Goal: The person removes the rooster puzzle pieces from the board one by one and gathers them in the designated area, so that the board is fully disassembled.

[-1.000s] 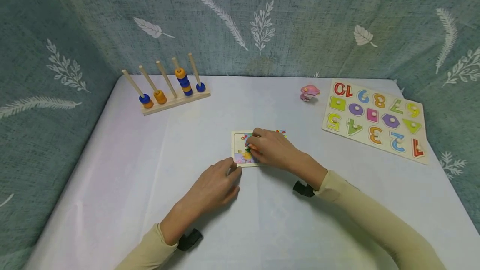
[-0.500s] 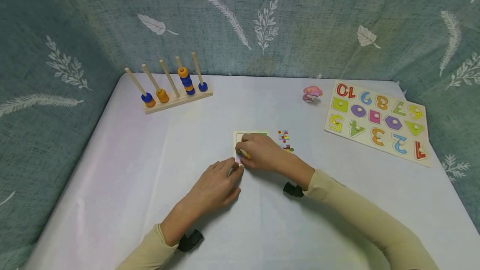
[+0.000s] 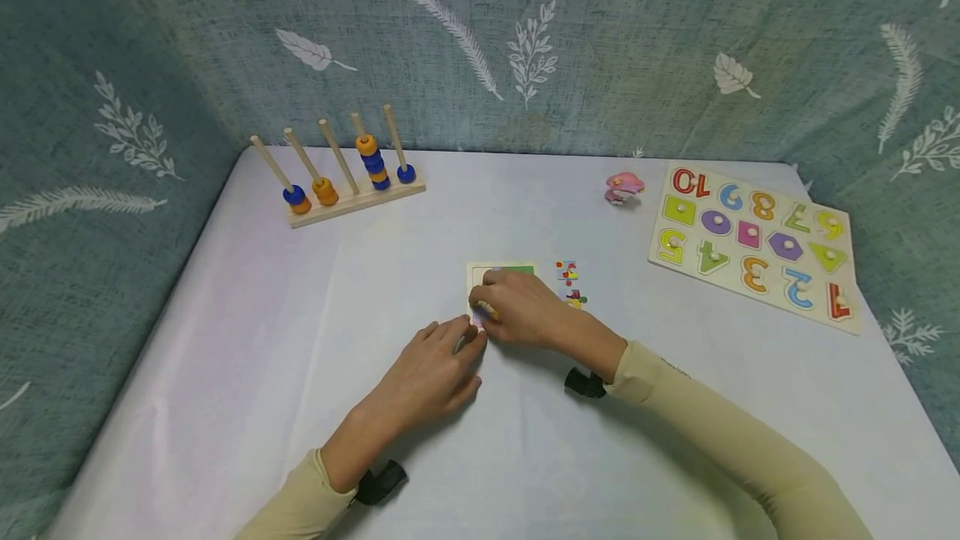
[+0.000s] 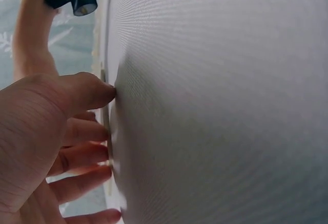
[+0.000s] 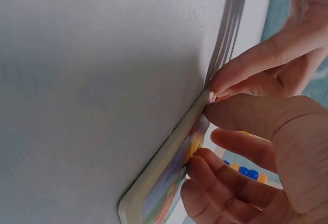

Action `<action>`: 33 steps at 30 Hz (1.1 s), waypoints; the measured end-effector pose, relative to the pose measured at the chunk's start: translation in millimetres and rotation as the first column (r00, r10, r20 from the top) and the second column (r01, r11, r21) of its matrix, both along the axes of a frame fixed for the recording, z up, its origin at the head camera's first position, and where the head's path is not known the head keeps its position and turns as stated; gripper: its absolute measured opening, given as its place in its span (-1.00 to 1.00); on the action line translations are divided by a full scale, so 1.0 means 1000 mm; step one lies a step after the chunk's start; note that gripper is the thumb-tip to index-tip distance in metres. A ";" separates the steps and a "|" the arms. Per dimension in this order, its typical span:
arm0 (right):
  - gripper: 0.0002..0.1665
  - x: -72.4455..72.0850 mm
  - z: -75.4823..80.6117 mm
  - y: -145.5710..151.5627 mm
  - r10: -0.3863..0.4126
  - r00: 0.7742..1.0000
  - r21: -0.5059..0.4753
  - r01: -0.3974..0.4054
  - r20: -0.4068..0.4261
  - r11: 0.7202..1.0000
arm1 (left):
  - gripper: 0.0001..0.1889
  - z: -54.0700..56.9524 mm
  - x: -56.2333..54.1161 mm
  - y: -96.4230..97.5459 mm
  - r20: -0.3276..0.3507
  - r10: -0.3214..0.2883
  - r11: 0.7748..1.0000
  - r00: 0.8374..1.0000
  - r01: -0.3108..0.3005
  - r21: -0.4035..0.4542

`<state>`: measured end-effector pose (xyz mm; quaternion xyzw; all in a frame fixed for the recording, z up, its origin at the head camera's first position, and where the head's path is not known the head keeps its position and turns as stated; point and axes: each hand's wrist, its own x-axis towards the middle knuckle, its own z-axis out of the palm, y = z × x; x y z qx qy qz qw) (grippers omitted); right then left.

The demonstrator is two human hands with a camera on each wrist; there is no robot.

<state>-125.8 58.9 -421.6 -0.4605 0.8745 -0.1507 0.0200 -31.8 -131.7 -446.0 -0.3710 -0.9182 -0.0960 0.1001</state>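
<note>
A small jigsaw puzzle board (image 3: 471,283) with a pale rim lies at the middle of the table, mostly covered by my right hand (image 3: 517,304). That hand is curled over its left part, thumb and fingers pinching a puzzle piece (image 3: 488,307) with some yellow on it; the piece is largely hidden. In the right wrist view, the thumb is at the board's rim (image 5: 163,157) and other fingertips touch the coloured pieces. My left hand (image 3: 431,365) rests at the near left corner of the board, fingers loosely bent, fingertips touching its edge and holding nothing.
Two loose puzzle pieces, one upper (image 3: 567,271) and one lower (image 3: 576,298), lie right of the board. A peg bead stacker (image 3: 356,205) stands back left. A pink figurine (image 3: 624,187) and a number puzzle board (image 3: 757,244) are at the right. A patterned cloth surrounds the table.
My right hand has moved left across the puzzle board to its near left part, uncovering the loose pieces on the right. Over the last half second it barely moves. The left hand stays put.
</note>
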 end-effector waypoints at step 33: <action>-0.71 0.003 -0.001 0.002 -0.030 0.998 -0.024 0.031 0.058 0.999 | -0.54 -0.001 -0.001 0.001 0.011 -0.013 1.000 1.000 0.012 0.027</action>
